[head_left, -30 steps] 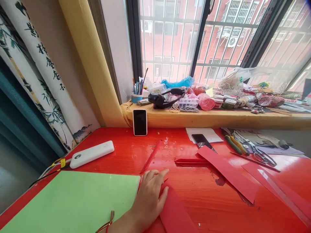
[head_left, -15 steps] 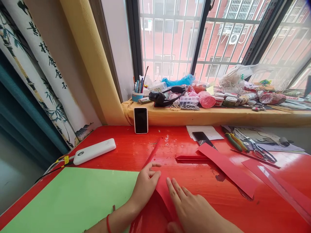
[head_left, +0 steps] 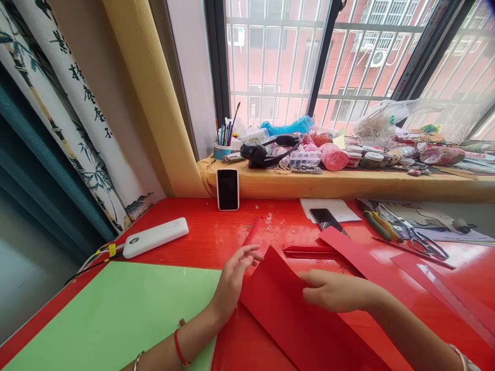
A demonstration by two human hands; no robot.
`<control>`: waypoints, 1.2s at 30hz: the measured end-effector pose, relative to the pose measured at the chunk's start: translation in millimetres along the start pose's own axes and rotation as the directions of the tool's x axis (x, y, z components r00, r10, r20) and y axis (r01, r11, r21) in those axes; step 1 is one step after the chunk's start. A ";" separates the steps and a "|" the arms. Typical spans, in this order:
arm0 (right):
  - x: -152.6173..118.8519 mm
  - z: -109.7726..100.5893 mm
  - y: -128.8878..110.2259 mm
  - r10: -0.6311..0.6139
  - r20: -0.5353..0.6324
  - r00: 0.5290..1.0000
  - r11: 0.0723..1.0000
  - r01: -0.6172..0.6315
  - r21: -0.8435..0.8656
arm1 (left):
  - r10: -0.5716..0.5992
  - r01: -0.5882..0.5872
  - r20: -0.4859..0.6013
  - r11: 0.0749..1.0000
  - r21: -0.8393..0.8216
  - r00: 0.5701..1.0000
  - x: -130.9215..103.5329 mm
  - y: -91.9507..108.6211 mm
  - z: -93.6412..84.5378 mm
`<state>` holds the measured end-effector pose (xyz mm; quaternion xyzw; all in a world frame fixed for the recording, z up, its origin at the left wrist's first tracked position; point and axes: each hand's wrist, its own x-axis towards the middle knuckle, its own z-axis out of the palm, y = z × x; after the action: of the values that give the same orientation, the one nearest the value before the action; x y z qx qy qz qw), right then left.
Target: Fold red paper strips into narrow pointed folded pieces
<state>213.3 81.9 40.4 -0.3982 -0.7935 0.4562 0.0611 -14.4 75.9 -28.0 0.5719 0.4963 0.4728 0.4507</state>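
A sheet of red paper (head_left: 294, 314) stands tilted above the red table, its near end running out of the bottom of the view. My right hand (head_left: 336, 291) pinches its right edge between thumb and fingers. At the paper's upper left edge is my left hand (head_left: 235, 278), its fingers loosely curved and apart; whether they touch the paper is hard to tell. A narrow red folded strip (head_left: 253, 232) lies just beyond my left hand. Under my left forearm lies a large green sheet (head_left: 135, 309).
Right of my hands lie another folded red strip (head_left: 309, 251), red paper pieces (head_left: 348, 252), a dark phone (head_left: 327, 219), pliers (head_left: 381, 226) and scissors (head_left: 425, 242). A white power bank (head_left: 157, 237) lies left; a phone (head_left: 228, 189) leans against the cluttered sill (head_left: 263, 185).
The red paper, pressed flat before, is now lifted and tilted. My right hand has gone from lying flat on it to gripping its right edge. My left hand's fingers have loosened.
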 end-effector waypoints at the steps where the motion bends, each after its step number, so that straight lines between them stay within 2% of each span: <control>1: 0.2 -3.2 2.5 0.035 0.065 0.997 0.995 -0.041 0.088 | 0.007 -0.007 0.006 1.000 0.000 1.000 0.8 -1.8 0.3; 3: 0.1 -7.0 6.7 0.099 0.148 0.984 0.960 -0.134 0.244 | 0.013 -0.013 0.013 1.000 -0.004 1.000 2.0 -5.8 1.7; 5: -0.5 -8.6 10.9 0.134 0.168 0.977 0.917 -0.186 0.352 | 0.008 -0.008 0.020 1.000 -0.016 1.000 2.2 -9.2 3.6; 8: -1.9 -10.5 18.5 0.153 0.178 0.972 0.871 -0.218 0.441 | -0.006 0.009 0.056 0.998 -0.057 0.998 0.7 -10.8 5.8; 12: -4.5 -13.1 30.7 0.129 0.197 0.972 0.821 -0.216 0.528 | -0.033 0.055 0.163 0.989 -0.134 0.986 -2.3 -8.5 6.7; 15: -4.8 -12.1 41.1 0.098 0.203 0.974 0.792 -0.200 0.577 | -0.061 0.099 0.211 0.980 -0.173 0.976 -3.9 -8.8 6.2; 20: 0.4 -7.3 56.3 0.068 0.182 0.981 0.750 -0.171 0.639 | -0.109 0.164 0.231 0.958 -0.234 0.967 -3.5 -13.7 4.3; 27: 4.2 -8.3 60.3 -0.064 0.211 0.975 0.738 -0.096 0.668 | -0.136 0.205 0.224 0.925 -0.321 0.965 -2.4 -15.5 3.9; 32: 2.9 -12.5 59.1 -0.011 0.199 0.980 0.726 -0.129 0.675 | -0.104 0.209 0.268 0.890 -0.404 0.958 -2.5 -8.7 2.8; 36: -9.6 -22.2 61.5 0.099 0.087 0.991 0.702 -0.131 0.700 | -0.013 0.180 0.349 0.873 -0.453 0.937 -2.0 0.4 -3.4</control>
<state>265.4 106.7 8.2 -0.3836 -0.5343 0.7355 0.1626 -17.8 74.0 -27.3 0.4887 0.3085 0.4529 0.6788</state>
